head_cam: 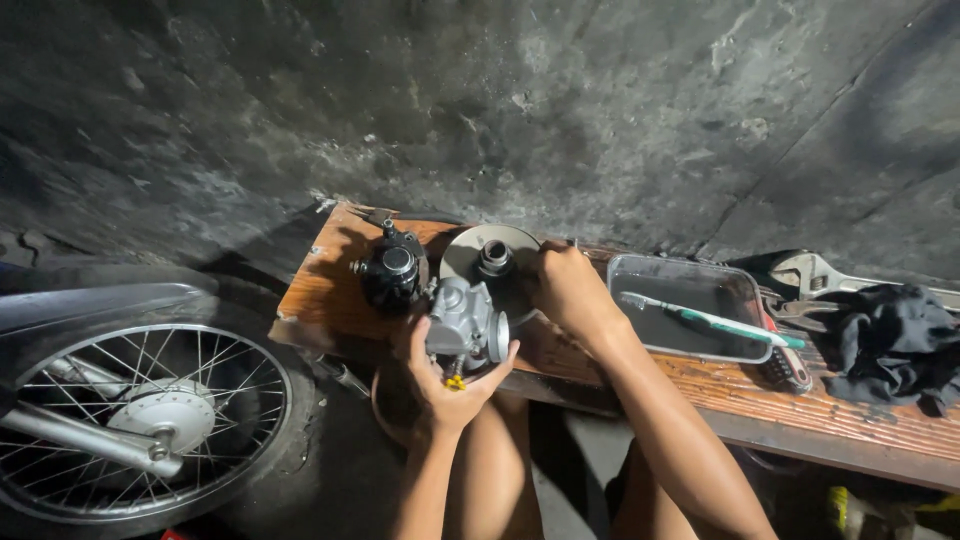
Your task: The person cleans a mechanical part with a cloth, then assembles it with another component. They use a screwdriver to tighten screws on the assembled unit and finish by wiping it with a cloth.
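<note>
Item: grey carburetor (pixel 467 322), which we grip in our left hand (pixel 447 385); our right hand (pixel 567 288) is closed on the round pulley plate (pixel 478 262) on the table (pixel 330 290). Inspection step, we judge; next calls for a steady turn.

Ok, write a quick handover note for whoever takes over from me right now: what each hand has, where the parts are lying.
Left hand: cupped under the silver carburetor, gripping it at the front edge of the wooden board.
Right hand: resting on the round grey disc part just behind the carburetor.
Black engine part sits on the board to the left.
Clear tray to the right, a green-handled toothbrush lying across it; wrench and dark rag beyond.
Done and left: cannot be judged from this view.
</note>
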